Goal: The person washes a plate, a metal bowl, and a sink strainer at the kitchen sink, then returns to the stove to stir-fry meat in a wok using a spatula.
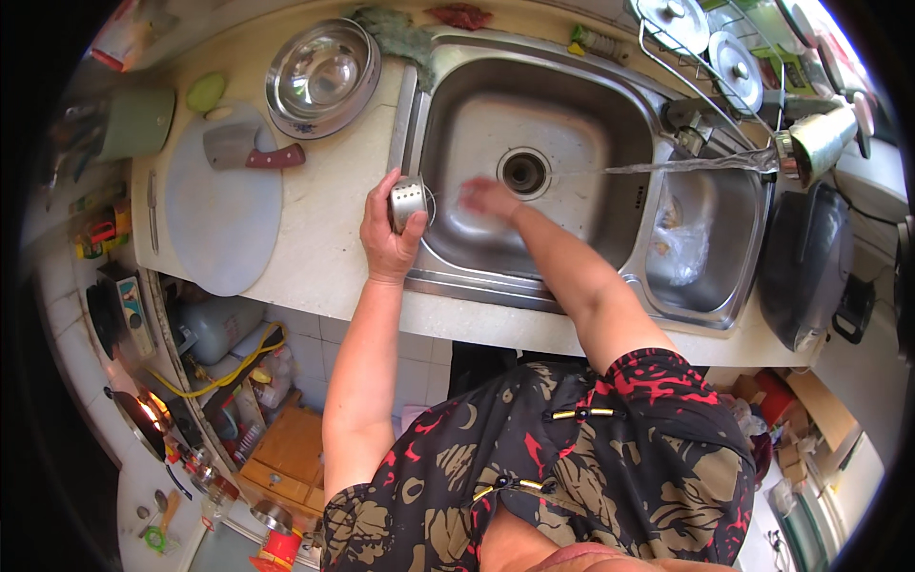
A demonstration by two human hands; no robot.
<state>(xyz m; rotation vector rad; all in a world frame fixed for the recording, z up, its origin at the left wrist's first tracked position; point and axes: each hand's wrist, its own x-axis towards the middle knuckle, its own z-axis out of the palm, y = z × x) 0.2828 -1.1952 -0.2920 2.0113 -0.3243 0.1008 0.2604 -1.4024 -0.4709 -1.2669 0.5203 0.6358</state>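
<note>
My left hand (393, 232) holds a perforated metal strainer cup (409, 203) over the left rim of the stainless steel sink (457, 114). My right hand (490, 199) is inside the large basin, left of the drain (525, 173); it is blurred, its fingers are hard to make out, and no object shows in it. A stream of water (686, 166) runs from the faucet (808, 150) at the right toward the drain. In the small basin lies a clear plastic bag (679, 247).
Left on the counter, a cleaver (232, 146) rests on a white cutting board (221, 229), with a knife (152, 207) beside the board. Metal bowls (322, 75) stand near the sink's upper left. A dish rack (704, 57) is at upper right; a flame (151, 413) burns at lower left.
</note>
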